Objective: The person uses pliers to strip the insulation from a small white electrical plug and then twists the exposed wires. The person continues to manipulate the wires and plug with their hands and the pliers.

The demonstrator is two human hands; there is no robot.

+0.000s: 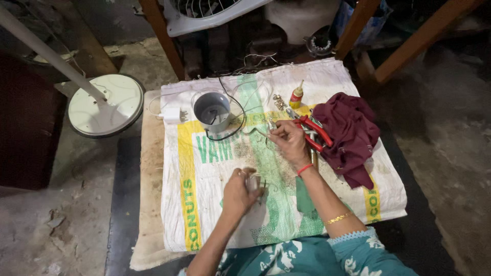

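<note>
Hands at work over a woven sack (215,174) spread as a cover on the low counter (149,204). Left hand (239,193) is curled shut around a small clear part (253,182), kept close to the body for steadiness. Right hand (289,143) pinches a thin wire (258,132) between closed fingertips, beside red-handled pliers (313,132). A grey cup (212,111), glue bottle (296,96) and maroon cloth (350,135) lie within reach.

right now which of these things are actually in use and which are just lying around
In hand:
- left hand holds a small clear part
- right hand pinches a thin wire

Lying about:
- red-handled pliers
- maroon cloth
- grey cup
- glue bottle
- white plug
- fan base
</note>
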